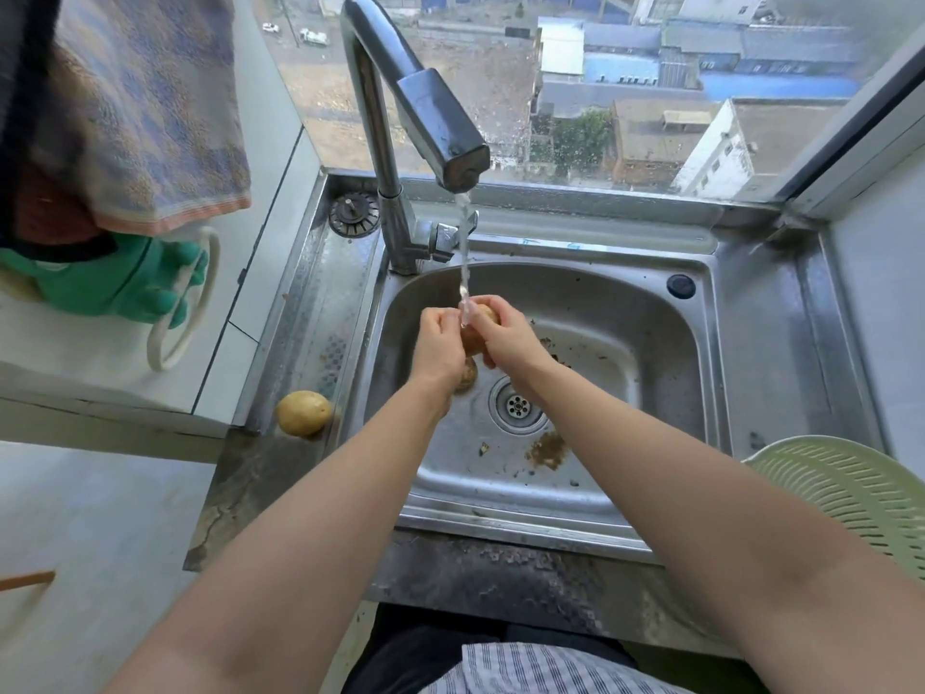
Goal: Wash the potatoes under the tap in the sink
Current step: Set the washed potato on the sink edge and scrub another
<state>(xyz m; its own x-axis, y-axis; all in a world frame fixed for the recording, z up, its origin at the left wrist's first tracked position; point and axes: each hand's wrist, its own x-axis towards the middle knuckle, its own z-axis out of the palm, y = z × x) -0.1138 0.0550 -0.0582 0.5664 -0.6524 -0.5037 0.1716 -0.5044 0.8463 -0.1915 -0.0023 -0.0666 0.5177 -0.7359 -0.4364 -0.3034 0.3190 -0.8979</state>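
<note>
both hands are together under the stream: the left hand [440, 343] has its fingers curled round the near side of a potato [488, 314], and the right hand [508, 338] wraps over it from the other side, so the potato sits pinched between the 2 hands right where the water [465, 273] from the tap [415, 92] lands. that looks deliberate, since held there the flow hits the skin directly while the fingers can rub, and held low over the sink [625, 303] the splash and the dirt drop into the basin. you can see where the dirt goes: a brown patch of grit [548, 450] lies on the basin floor just beside the drain [518, 405]. a second potato [468, 375] peeks out below the left hand, and i cannot tell whether it lies on the basin floor or is tucked under the palm. a third potato [304, 413] rests on the table at the sink's left edge, well out of the water; whether it is washed or waiting i cannot say. a green colander [851, 493] stands at the right corner, a likely landing spot for clean ones. my read is mid-scrub, task partly done. the risk from here is a wet potato slipping out of the grip, so both hands closed round it makes sense.
</note>
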